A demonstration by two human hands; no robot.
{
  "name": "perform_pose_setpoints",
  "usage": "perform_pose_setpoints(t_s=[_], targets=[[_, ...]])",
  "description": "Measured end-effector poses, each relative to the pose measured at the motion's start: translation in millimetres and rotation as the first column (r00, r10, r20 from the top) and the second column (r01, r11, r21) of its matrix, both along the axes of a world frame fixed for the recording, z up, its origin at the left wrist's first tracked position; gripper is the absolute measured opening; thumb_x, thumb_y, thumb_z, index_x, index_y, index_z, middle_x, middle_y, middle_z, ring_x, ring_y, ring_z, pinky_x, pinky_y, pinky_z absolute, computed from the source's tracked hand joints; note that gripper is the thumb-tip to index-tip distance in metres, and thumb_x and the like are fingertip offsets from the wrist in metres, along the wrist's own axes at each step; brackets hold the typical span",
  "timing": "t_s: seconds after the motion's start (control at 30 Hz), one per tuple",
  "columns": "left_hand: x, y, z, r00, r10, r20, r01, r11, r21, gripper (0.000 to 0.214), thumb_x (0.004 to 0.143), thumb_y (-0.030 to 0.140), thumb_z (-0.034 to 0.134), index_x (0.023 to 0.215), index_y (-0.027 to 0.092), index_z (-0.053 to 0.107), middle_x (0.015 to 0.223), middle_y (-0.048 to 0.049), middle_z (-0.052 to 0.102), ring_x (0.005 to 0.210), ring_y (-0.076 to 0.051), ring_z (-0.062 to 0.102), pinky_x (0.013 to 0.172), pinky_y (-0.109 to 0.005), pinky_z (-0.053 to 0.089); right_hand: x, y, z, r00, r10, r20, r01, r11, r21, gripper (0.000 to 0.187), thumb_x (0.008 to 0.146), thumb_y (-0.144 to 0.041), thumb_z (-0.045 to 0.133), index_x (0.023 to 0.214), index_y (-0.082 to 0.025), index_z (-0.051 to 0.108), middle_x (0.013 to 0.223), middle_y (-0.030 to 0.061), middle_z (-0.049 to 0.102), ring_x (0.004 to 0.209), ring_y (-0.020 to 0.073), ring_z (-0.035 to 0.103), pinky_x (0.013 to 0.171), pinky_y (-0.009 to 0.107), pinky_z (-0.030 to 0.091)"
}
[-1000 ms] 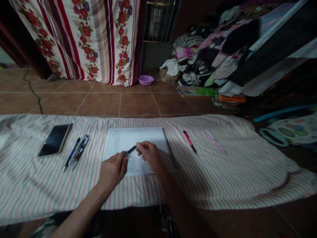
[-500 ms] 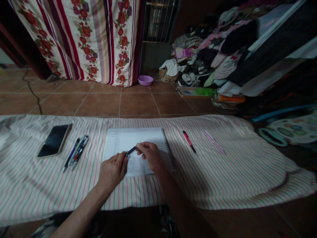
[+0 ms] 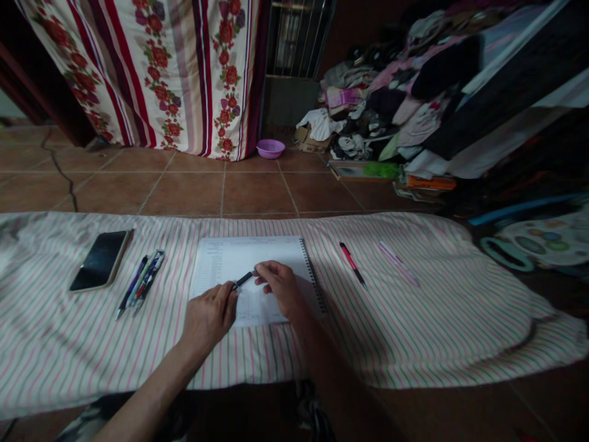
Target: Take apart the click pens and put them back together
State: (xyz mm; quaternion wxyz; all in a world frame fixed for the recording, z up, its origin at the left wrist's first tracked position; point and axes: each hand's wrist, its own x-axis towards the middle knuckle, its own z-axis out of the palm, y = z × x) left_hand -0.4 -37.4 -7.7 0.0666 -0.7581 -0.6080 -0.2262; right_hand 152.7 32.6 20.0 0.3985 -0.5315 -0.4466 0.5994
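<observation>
Two hands meet over a spiral notebook (image 3: 257, 258) that lies open on a striped cloth (image 3: 414, 319). Between them is a black pen (image 3: 242, 280), gripped at both ends: the left hand (image 3: 209, 316) is curled around its lower end, and the right hand (image 3: 278, 285) pinches its upper end with fingertips drawn together. The pen slants up from the left hand toward the right, just above the printed page; whether it touches the paper cannot be told.

Left of the left hand, a bunch of pens (image 3: 142, 282) lies on the cloth, and farther left a dark smartphone (image 3: 100, 260) rests face up. Right of the right hand, past the notebook's wire spine, lies a red and black pen (image 3: 352, 264), and beyond it a pink pen (image 3: 398, 264). Well ahead of the hands, across the tiled floor (image 3: 184, 190), stand a flowered curtain (image 3: 175, 73), a small purple bowl (image 3: 270, 148) and a heap of clothes (image 3: 391, 104).
</observation>
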Motion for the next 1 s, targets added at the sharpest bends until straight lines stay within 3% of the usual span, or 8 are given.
perform_pose_setpoints(t_s=[0.6, 1.0], targets=[[1.5, 1.3, 2.0, 0.999, 0.034, 0.042, -0.032, 0.998, -0.050, 0.026, 0.089, 0.031, 0.038, 0.102, 0.016, 0.056, 0.080, -0.0041, 0.069, 0.067, -0.018, 0.065, 0.054, -0.026, 0.044, 1.8, -0.1, -1.9, 0.998, 0.047, -0.039, -0.048, 0.998, -0.033, 0.019, 0.070, -0.032, 0.058, 0.077, -0.015, 0.063, 0.073, 0.0026, 0.064, 0.062, 0.0119, 0.062, 0.044, 0.018, 0.039], [2.4, 3.8, 8.7, 0.975, 0.133, 0.179, -0.093, 0.972, -0.214, 0.032, 0.090, 0.034, 0.034, 0.106, 0.017, 0.057, 0.089, -0.0056, 0.070, 0.075, -0.019, 0.066, 0.062, -0.027, 0.047, 0.3, -3.3, -0.4, 0.979, 0.141, -0.148, -0.147, 0.988, -0.035, 0.031, 0.064, -0.041, 0.065, 0.084, -0.016, 0.065, 0.085, 0.0067, 0.067, 0.074, 0.0158, 0.064, 0.053, 0.022, 0.044]])
